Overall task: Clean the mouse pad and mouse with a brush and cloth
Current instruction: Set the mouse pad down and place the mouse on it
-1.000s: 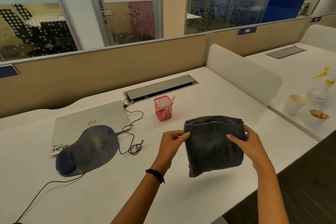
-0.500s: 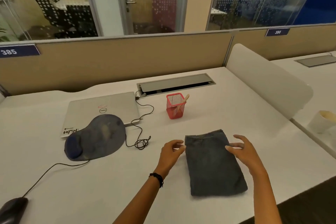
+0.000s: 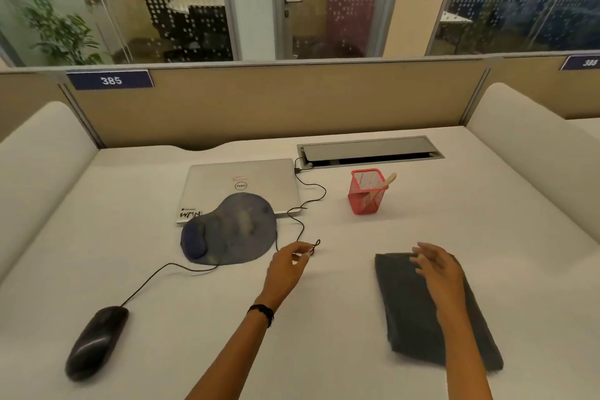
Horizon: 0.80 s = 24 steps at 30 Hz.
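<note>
Cleaning looks unstarted. The right grip point(image 3: 438, 266), fingers spread wide, is over the folded dark grey cloth point(image 3: 409, 308) on the white counter point(image 3: 324, 318). The left grip point(image 3: 285, 266), loosely curled, holds nothing. The blue-grey fabric mouse pad point(image 3: 233, 227) lies just left of it, with the black wired mouse point(image 3: 97, 339) farther left and nearer. The wooden-handled brush point(image 3: 384, 183) waits beyond both.

The laptop point(image 3: 233, 178) lies toward the back of the table point(image 3: 181, 318), with the hatch point(image 3: 367, 149) behind it to the right. The mouse pad point(image 3: 233, 230) sits before the laptop, its far edge overlapping the lid. The cup point(image 3: 365, 201) stands right of the laptop, before the hatch, with the brush point(image 3: 386, 183) leaning in it. The mouse point(image 3: 95, 341) lies near left, well apart from the pad. Its cable point(image 3: 146, 279) runs back to the pad's near edge. The cloth point(image 3: 409, 308) lies flat near right.
</note>
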Tool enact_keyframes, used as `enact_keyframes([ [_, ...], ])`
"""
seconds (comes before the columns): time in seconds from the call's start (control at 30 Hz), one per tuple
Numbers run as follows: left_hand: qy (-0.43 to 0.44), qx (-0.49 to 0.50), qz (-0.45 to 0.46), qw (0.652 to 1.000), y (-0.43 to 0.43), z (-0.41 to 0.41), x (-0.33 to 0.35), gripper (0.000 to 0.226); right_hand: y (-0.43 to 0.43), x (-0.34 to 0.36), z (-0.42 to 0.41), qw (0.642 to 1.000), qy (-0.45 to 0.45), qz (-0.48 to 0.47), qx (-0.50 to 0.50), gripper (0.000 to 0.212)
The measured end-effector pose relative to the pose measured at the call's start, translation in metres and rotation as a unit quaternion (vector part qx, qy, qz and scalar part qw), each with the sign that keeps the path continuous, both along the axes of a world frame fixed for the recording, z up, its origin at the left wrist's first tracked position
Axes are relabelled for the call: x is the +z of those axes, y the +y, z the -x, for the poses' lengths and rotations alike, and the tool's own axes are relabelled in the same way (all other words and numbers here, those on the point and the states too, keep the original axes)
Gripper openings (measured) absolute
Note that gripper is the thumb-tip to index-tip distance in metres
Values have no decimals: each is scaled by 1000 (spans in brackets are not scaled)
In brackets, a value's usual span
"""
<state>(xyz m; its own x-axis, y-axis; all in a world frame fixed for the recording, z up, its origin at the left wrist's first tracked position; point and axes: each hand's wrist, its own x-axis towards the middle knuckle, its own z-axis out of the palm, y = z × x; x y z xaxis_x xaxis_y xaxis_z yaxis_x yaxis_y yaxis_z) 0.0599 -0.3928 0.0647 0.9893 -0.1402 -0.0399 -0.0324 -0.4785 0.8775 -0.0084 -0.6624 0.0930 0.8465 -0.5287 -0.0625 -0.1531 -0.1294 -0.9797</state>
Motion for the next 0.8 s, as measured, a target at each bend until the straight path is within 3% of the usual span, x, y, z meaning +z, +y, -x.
enact_keyframes([
  [0.4, 38, 145, -10, 989, 146, -13, -7, 23, 142, -10, -46, 981, 61, -73, 171, 22],
  [0.6, 21, 196, 12, 980, 196, -20, -8, 28, 191, -21, -76, 972, 111, -74, 195, 21],
  [0.8, 58, 192, -41, 979, 221, -42, -11, 41, 218, -29, -113, 970, 150, -42, 188, 26],
])
